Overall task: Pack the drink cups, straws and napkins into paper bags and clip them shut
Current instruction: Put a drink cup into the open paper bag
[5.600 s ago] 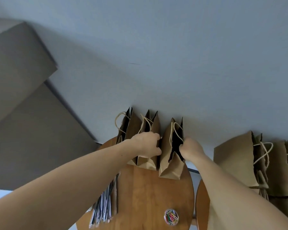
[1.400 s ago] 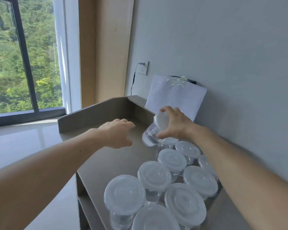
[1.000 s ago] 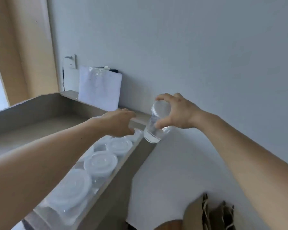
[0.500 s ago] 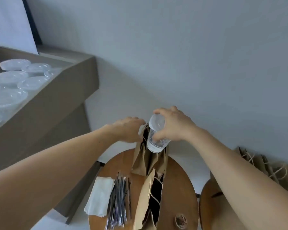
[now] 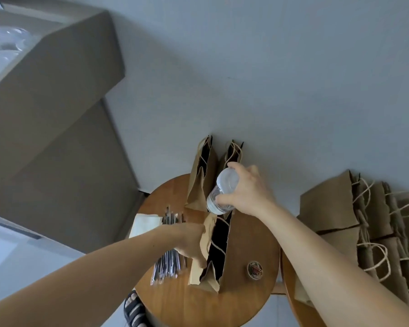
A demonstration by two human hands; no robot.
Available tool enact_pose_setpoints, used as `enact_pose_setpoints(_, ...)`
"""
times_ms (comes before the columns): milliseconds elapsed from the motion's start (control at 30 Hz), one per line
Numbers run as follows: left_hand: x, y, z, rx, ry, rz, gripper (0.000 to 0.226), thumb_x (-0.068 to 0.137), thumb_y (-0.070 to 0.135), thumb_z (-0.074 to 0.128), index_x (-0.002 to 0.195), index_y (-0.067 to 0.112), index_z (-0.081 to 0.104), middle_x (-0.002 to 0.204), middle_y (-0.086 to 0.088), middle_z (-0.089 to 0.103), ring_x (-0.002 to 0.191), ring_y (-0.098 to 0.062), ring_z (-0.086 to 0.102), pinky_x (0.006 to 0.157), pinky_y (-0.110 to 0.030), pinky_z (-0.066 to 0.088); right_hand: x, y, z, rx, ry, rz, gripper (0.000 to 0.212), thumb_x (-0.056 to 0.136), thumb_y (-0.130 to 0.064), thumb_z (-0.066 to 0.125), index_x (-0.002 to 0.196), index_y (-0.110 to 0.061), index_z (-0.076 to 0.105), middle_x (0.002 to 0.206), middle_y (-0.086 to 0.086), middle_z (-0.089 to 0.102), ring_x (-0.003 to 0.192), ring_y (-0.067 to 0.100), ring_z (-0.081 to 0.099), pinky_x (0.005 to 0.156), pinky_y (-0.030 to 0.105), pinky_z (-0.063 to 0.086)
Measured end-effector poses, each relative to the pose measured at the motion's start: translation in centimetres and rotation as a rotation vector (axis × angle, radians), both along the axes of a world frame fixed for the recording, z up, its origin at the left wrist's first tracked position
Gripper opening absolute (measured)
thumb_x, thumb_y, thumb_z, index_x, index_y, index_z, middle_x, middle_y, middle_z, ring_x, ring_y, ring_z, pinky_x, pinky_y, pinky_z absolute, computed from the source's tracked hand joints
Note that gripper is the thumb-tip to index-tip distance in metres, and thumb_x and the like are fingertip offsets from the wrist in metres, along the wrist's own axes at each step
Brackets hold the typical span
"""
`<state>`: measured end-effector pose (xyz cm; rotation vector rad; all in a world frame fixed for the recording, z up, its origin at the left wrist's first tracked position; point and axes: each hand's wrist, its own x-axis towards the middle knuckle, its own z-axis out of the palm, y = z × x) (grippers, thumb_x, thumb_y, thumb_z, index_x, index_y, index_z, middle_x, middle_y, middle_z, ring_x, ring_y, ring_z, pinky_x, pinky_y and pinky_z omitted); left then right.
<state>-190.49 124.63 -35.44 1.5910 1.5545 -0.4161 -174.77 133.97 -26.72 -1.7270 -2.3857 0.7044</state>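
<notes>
The right hand gripped a tilted, lidded clear cup at twelve o'clock from the open paper bag, whose rim the left hand pinched; straws lay at its nine o'clock.

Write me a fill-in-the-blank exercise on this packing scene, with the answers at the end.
1. The drink cup is gripped by the ____.
2. The left hand holds the mouth of the nearest paper bag ____.
3. The straws lie on the round table to the ____ of that bag.
Missing: right hand; open; left.
</notes>
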Motion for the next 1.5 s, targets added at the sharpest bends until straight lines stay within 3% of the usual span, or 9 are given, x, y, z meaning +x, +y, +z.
enact_pose_setpoints(133, 1.6, -0.6, -1.4, 0.051, -0.034, 0.072, 0.056, 0.080, 0.063, 0.058, 0.107, 0.014, 0.057, 0.100, -0.005, 0.066, 0.091, -0.025, 0.064, 0.088, -0.046, 0.056, -0.2, -0.7, -1.6, -0.025, -0.016, -0.001, 0.097, 0.057, -0.056, 0.073, 0.142, -0.045, 0.027, 0.128, -0.002, 0.036, 0.111, 0.025, 0.048, 0.069, 0.033, 0.038)
enact_pose_setpoints(233, 2.2, -0.8, -2.1, 0.096, -0.054, 0.209, 0.040, 0.091, 0.048, 0.050, 0.100, 0.010, 0.060, 0.091, -0.009, 0.069, 0.083, -0.025, 0.069, 0.082, -0.043, 0.058, 0.4, -1.1, -2.0, -0.028, -0.040, -0.001, 0.096, 0.057, -0.056, 0.072, 0.140, -0.045, 0.026, 0.129, -0.002, 0.036, 0.112, 0.025, 0.046, 0.069, 0.033, 0.037)
enact_pose_setpoints(433, 2.2, -1.0, -1.9, -0.033, -0.139, 0.512, 0.031, 0.099, 0.020, 0.034, 0.097, -0.001, 0.057, 0.069, -0.017, 0.073, 0.063, -0.024, 0.073, 0.056, -0.027, 0.056, 2.6, -1.5, -1.3, -0.042, -0.060, 0.032, 0.093, 0.061, -0.057, 0.072, 0.141, -0.045, 0.026, 0.131, -0.001, 0.035, 0.117, 0.026, 0.042, 0.076, 0.036, 0.038)
enact_pose_setpoints(633, 2.4, -0.4, -0.9, -0.052, -0.221, 0.704, 0.025, 0.103, 0.013, 0.028, 0.085, 0.007, 0.045, 0.050, -0.011, 0.066, 0.041, -0.016, 0.065, 0.040, -0.019, 0.042, 4.4, -2.7, -0.8, -0.010, -0.290, 0.391, 0.091, 0.067, -0.056, 0.073, 0.143, -0.041, 0.025, 0.137, -0.001, 0.033, 0.120, 0.022, 0.040, 0.082, 0.032, 0.046)
enact_pose_setpoints(833, 2.9, -1.1, -1.6, -0.012, -0.297, 0.719, 0.020, 0.102, 0.017, 0.030, 0.093, 0.008, 0.046, 0.061, -0.014, 0.067, 0.045, -0.018, 0.067, 0.047, -0.025, 0.052, 2.7, -4.7, -4.7, 0.052, -0.484, 0.549, 0.092, 0.069, -0.056, 0.073, 0.143, -0.034, 0.024, 0.138, 0.010, 0.034, 0.121, 0.031, 0.042, 0.086, 0.036, 0.047)
enact_pose_setpoints(967, 2.5, -1.6, -2.2, 0.040, -0.214, 0.588, 0.022, 0.101, 0.018, 0.035, 0.099, 0.006, 0.054, 0.061, -0.009, 0.070, 0.052, -0.019, 0.070, 0.055, -0.025, 0.059, 1.1, -5.2, -8.7, -0.065, -0.478, 0.432, 0.089, 0.070, -0.052, 0.075, 0.139, -0.027, 0.026, 0.134, 0.014, 0.036, 0.115, 0.035, 0.047, 0.084, 0.037, 0.050)
enact_pose_setpoints(1133, 1.1, -2.3, -2.6, 0.169, -0.052, 0.581, 0.020, 0.099, 0.020, 0.045, 0.104, 0.007, 0.059, 0.082, -0.006, 0.068, 0.076, -0.019, 0.071, 0.044, -0.014, 0.045, 0.1, -4.8, -14.4, -0.212, -0.479, 0.308, 0.087, 0.075, -0.040, 0.079, 0.141, -0.024, 0.023, 0.137, 0.016, 0.031, 0.124, 0.040, 0.044, 0.098, 0.041, 0.049)
enact_pose_setpoints(1200, 0.6, -2.3, -3.1, 0.128, -0.030, 0.605, 0.016, 0.098, 0.021, 0.046, 0.103, 0.013, 0.059, 0.082, -0.002, 0.069, 0.072, -0.016, 0.071, 0.056, -0.020, 0.056, -0.6, -4.9, -16.9, -0.233, -0.500, 0.333, 0.086, 0.076, -0.032, 0.079, 0.140, -0.025, 0.022, 0.138, 0.017, 0.028, 0.124, 0.041, 0.042, 0.098, 0.045, 0.049)
enact_pose_setpoints(1500, 0.1, -1.7, -4.1, 0.113, -0.042, 0.554, 0.011, 0.096, 0.017, 0.044, 0.100, 0.016, 0.054, 0.077, -0.003, 0.068, 0.065, -0.021, 0.071, 0.060, -0.034, 0.062, -1.6, -5.2, -23.4, -0.291, -0.540, 0.342, 0.071, 0.087, -0.026, 0.061, 0.144, -0.023, 0.018, 0.140, 0.019, 0.023, 0.120, 0.043, 0.039, 0.092, 0.051, 0.046)
